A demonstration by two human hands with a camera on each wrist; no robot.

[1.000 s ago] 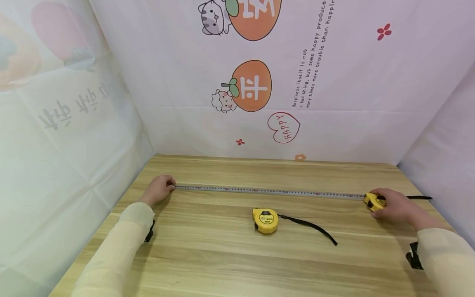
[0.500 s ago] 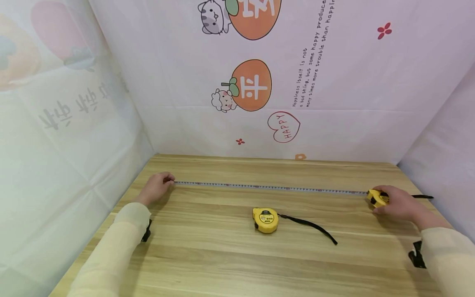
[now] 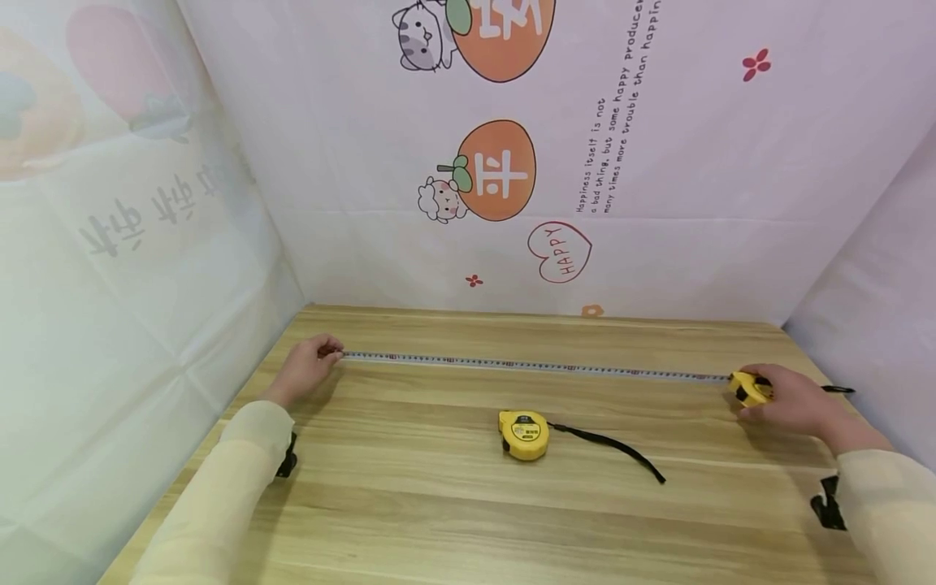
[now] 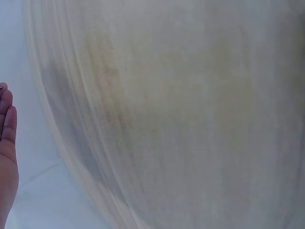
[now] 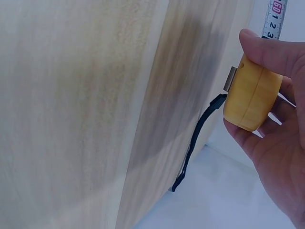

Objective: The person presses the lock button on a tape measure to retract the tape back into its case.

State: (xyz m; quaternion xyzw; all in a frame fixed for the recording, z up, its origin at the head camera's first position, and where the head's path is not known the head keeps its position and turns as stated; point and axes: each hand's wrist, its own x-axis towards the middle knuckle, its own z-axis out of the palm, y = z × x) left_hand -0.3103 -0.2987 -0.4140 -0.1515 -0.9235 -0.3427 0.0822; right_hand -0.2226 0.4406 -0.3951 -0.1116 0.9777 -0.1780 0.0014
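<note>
At the table's left side my left hand (image 3: 303,370) pinches the free end of a tape measure's blade (image 3: 541,365). The silver blade runs nearly straight across the back part of the table. On the right, my right hand (image 3: 793,398) grips the yellow tape measure (image 3: 747,389) that the blade comes out of. In the right wrist view, thumb and fingers wrap the yellow case (image 5: 252,93), and a red 60 mark shows on the blade near its mouth. A black strap (image 5: 193,140) hangs from the case. Only the edge of my left hand (image 4: 7,143) shows in the left wrist view.
A second yellow tape measure (image 3: 525,435) lies on the wooden table (image 3: 468,520), in front of the drawn blade. Its black strap (image 3: 614,443) trails right. Printed white cloth (image 3: 366,187) stands behind the table and at both sides. Black wrist mounts show under both sleeves.
Both hands have moved slightly apart and farther back, the right one with the tape measure. A little more blade shows between them. The second tape measure has not moved.
</note>
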